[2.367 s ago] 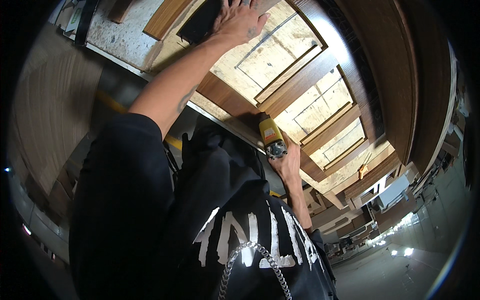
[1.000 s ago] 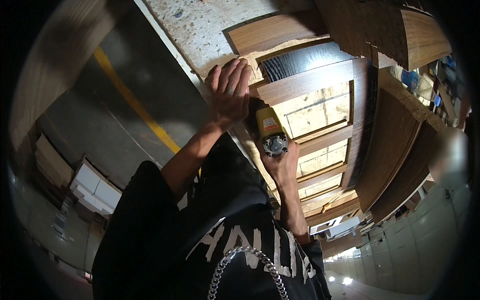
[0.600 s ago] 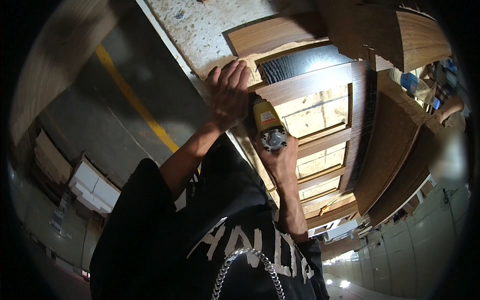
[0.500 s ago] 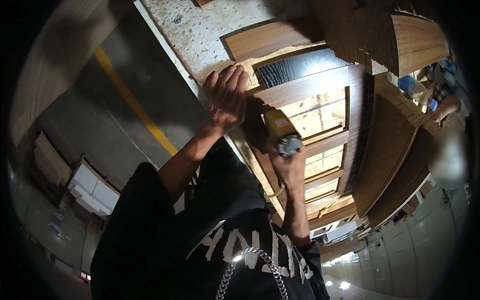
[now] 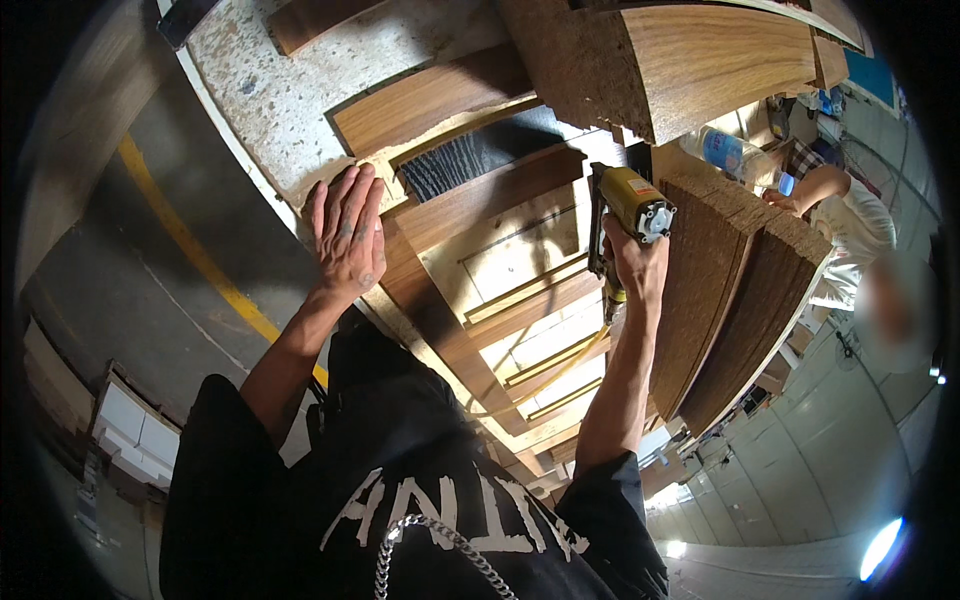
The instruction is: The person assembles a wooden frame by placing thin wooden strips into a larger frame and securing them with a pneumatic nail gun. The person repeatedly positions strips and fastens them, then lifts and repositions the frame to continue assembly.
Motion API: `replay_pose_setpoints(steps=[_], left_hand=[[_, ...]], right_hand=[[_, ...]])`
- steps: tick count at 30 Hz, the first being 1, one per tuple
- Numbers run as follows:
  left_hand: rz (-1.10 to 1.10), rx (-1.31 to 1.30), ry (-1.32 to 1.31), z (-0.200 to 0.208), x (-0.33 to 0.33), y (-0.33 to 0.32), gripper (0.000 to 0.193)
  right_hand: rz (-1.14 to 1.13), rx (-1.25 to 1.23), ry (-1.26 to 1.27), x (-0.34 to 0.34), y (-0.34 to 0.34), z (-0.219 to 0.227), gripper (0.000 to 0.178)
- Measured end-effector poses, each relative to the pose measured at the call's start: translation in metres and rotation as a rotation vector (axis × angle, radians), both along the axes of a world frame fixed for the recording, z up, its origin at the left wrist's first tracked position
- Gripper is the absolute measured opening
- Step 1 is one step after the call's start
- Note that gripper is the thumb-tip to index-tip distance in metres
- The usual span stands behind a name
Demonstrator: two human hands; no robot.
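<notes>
My right hand is wrapped round the handle of a yellow and black air nail gun, held over the far right side of a slatted wooden frame. A thin yellow hose runs from the handle back toward my body. My left hand lies flat, fingers stretched, on the near left corner of the frame. Brown wood-grain strips make up the frame, including a long near rail and a crosspiece. Beyond the left fingertips sits a black grained strip. The nail gun's tip is hard to make out.
Brown boards lie on the speckled worktop. Thick stacked panels stand along the right, and another board stack is farther off. A plastic bottle and a co-worker are at the right. A yellow line marks the floor.
My right hand has carried the nail gun from the near rail to the frame's far right side. My left hand stays at the near corner, while the whole view has shifted.
</notes>
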State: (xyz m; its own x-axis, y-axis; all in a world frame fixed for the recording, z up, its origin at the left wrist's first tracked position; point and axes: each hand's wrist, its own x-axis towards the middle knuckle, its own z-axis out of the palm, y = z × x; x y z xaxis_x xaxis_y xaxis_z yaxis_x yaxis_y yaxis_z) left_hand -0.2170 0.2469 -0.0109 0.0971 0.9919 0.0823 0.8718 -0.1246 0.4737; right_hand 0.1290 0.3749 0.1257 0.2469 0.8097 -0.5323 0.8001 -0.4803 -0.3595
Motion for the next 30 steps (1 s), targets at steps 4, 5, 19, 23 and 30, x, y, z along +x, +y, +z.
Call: replay_pose_setpoints(steps=[4,5,19,23,30], left_hand=[[0.011,0.017,0.002,-0.002,0.000,-0.001,0.045],[0.012,0.015,0.000,-0.001,0.001,0.000,0.045],[0.014,-0.015,0.029,0.001,0.002,0.002,0.046],[0.009,-0.001,0.039,0.001,0.001,0.002,0.046],[0.018,-0.001,0.024,0.001,0.001,0.000,0.046]], right_hand=[[0.024,0.041,-0.011,0.011,0.003,-0.009,0.048],[0.022,0.054,0.006,0.013,0.003,-0.010,0.048],[0.053,0.050,0.031,0.019,0.001,-0.020,0.039],[0.060,0.057,0.004,0.011,0.003,-0.015,0.041],[0.099,0.094,0.054,0.008,0.016,-0.018,0.043]])
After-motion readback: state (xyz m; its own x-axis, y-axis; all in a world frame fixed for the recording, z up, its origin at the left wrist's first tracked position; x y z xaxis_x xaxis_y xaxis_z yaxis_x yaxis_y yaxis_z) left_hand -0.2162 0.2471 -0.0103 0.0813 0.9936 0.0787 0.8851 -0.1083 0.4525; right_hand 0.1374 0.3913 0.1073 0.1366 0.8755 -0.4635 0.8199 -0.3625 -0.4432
